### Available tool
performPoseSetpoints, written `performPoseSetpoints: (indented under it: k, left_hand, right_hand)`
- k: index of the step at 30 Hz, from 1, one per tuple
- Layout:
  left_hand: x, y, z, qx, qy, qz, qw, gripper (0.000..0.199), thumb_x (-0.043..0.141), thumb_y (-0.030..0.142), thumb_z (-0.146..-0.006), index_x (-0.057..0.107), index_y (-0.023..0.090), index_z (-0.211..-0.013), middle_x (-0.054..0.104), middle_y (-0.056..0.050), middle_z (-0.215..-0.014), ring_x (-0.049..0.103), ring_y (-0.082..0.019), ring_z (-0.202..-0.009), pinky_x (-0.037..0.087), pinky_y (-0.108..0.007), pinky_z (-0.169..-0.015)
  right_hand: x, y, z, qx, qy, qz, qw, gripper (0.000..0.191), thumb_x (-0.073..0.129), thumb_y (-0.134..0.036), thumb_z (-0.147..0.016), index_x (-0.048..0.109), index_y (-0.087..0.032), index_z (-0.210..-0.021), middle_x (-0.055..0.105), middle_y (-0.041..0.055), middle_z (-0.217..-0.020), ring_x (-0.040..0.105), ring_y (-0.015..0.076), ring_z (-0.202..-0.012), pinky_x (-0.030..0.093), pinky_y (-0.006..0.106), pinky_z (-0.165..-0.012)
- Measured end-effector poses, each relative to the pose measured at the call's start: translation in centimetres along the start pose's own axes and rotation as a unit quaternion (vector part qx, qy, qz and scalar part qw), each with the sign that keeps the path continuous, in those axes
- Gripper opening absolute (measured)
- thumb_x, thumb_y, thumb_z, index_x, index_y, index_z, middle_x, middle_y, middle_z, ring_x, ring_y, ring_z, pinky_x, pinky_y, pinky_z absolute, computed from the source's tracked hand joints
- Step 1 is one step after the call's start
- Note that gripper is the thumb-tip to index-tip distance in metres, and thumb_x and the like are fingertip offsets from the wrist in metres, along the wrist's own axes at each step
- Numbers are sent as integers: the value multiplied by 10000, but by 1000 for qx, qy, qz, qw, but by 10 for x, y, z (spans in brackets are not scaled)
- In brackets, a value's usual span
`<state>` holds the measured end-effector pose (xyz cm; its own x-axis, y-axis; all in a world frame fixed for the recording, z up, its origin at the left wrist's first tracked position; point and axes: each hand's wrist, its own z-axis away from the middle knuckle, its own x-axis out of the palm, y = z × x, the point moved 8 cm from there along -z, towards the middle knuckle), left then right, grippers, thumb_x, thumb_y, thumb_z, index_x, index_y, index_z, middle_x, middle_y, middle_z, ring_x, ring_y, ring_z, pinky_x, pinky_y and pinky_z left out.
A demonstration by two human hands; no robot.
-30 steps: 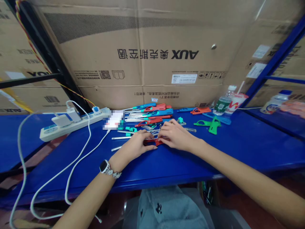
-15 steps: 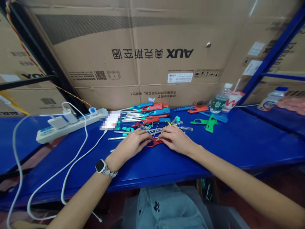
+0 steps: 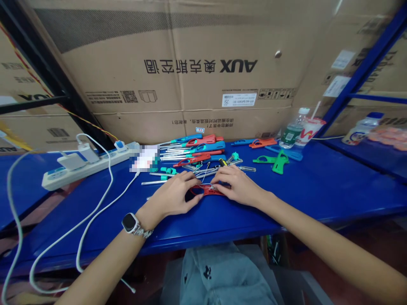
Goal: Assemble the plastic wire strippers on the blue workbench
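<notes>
A red plastic lighter shell (image 3: 210, 190) lies on the blue table between my hands, with thin white wire along its top. My left hand (image 3: 178, 192) is at its left end, thumb and fingers apart around the edge. My right hand (image 3: 237, 184) pinches at the shell's right part, its fingertips on the wire and a small part too small to make out. Just behind are metal rods, teal clips (image 3: 168, 170) and a yellow-and-black tool (image 3: 223, 162). Farther back lies a pile of red and blue lighters (image 3: 208, 147).
Green shells (image 3: 280, 162) and an orange one (image 3: 263, 143) lie at the right, before a water bottle (image 3: 291, 131) and a cup (image 3: 308, 132). At the left are a power strip (image 3: 92, 167), white cables and a blurred phone (image 3: 144, 158). Cardboard (image 3: 197, 29) stands behind.
The thumb of my left hand has spread away from its fingers, and more of the red shell shows. My right hand stays at the shell's right part. The view has shifted slightly.
</notes>
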<state>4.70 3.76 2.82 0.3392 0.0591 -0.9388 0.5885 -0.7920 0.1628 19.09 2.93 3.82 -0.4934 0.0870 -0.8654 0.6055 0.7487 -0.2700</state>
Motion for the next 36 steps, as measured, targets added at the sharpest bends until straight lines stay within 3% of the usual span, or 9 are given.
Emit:
performPoseSetpoints:
  k: [3, 8, 11, 14, 17, 20, 24, 29, 36]
  left_hand:
    - [1, -3, 0, -9, -7, 23, 1000, 355, 632, 497, -949, 701, 167, -1060, 645, -105, -1057, 625, -275, -992, 549, -444, -870]
    - [5, -15, 1, -51, -13, 69, 996, 354, 676, 502, -928, 679, 183, -1082, 633, -96, -1097, 624, -264, -1009, 540, -441, -902]
    - [7, -18, 2, -67, -15, 82, 994, 361, 678, 517, -920, 673, 192, -1079, 626, -94, -1110, 624, -265, -1009, 538, -445, -899]
    - [7, -19, 2, -71, -14, 87, 994, 368, 687, 523, -910, 674, 194, -1075, 624, -92, -1112, 624, -267, -1005, 536, -446, -893]
    - [5, -19, 3, -71, -3, 85, 994, 375, 696, 523, -902, 671, 185, -1064, 625, -93, -1098, 624, -269, -999, 536, -439, -879]
    - [3, -18, 3, -65, 4, 84, 994, 369, 669, 529, -922, 669, 180, -1042, 624, -88, -1060, 621, -258, -966, 532, -421, -853]
    - [1, -20, 3, -62, 24, 97, 993, 307, 577, 482, -993, 666, 188, -982, 625, -65, -975, 614, -226, -900, 517, -378, -802]
    - [0, -24, -2, -59, 56, 122, 989, 148, 597, 305, -985, 618, 186, -900, 638, -40, -886, 598, -206, -855, 487, -331, -746]
    - [-3, -21, -2, -44, 43, 136, 989, 205, 554, 315, -1015, 650, 190, -884, 642, -29, -838, 601, -185, -808, 474, -310, -719]
  right_hand:
    - [3, 2, 3, 35, -39, -7, 999, 117, 647, -247, -954, 699, -201, -1049, 695, 59, -1032, 625, 230, -1018, 419, 430, -921]
    - [4, 13, 0, 88, -97, -64, 989, 201, 700, -256, -902, 698, -178, -1087, 716, 82, -1038, 639, 214, -927, 471, 364, -827]
    - [4, 15, -7, 100, -134, -80, 983, 139, 687, -210, -881, 720, -175, -1012, 727, 69, -962, 643, 192, -837, 467, 318, -743]
    - [2, 14, -15, 97, -152, -5, 984, 55, 688, -186, -846, 722, -183, -888, 728, 63, -911, 636, 201, -803, 435, 324, -721]
    - [-2, 8, -22, 70, -135, 65, 986, 12, 703, -181, -826, 693, -188, -823, 720, 51, -833, 635, 211, -780, 417, 342, -745]
    - [-6, 9, -24, 65, -95, 53, 992, 6, 686, -192, -865, 689, -197, -865, 728, 34, -805, 642, 202, -744, 423, 333, -720]
    - [-6, 15, -21, 58, -42, 8, 997, 69, 649, -206, -925, 710, -211, -956, 761, 42, -924, 676, 215, -845, 461, 353, -795]
    - [-3, 19, -17, 58, -7, -16, 998, 160, 645, -243, -951, 717, -197, -1087, 763, 66, -1014, 683, 225, -913, 481, 374, -848]
    - [-3, 18, -14, 38, 1, -7, 999, 218, 585, -223, -993, 721, -230, -1163, 750, 67, -1123, 669, 234, -1035, 470, 399, -921]
